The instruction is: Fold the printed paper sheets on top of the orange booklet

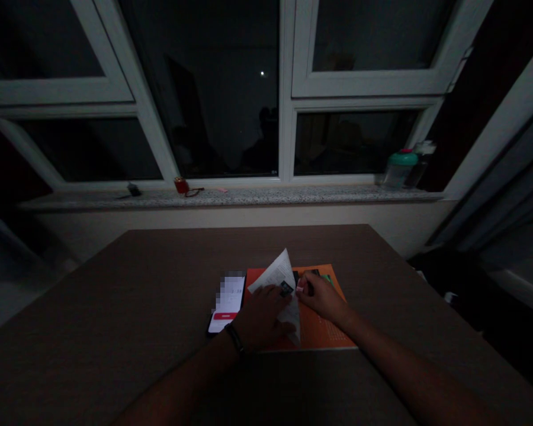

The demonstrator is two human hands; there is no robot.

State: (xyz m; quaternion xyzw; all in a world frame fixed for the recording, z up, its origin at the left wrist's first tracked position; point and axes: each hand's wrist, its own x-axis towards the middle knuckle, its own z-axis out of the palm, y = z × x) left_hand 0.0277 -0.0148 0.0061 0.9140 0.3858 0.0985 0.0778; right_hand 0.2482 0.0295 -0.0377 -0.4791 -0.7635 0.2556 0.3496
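Observation:
A white printed sheet of paper (277, 271), folded at an angle with one corner pointing up, lies on an orange-red book (324, 325). My left hand (263, 316) rests spread over the sheet, fingers stretched out and pressing on it. Close against the sheet's right edge, my right hand (320, 296) is closed in a pinch. A small pink object (299, 289) shows at its fingertips; its kind is too small to tell. Beside the book, on the left, lies a phone (228, 299) with its screen lit.
The brown table (169, 266) reaches toward a wall below a window. On the stone sill (249, 196) stand a small red item (181, 186), a dark small item (134, 189) and a bottle with a teal lid (400, 168). The room is dim.

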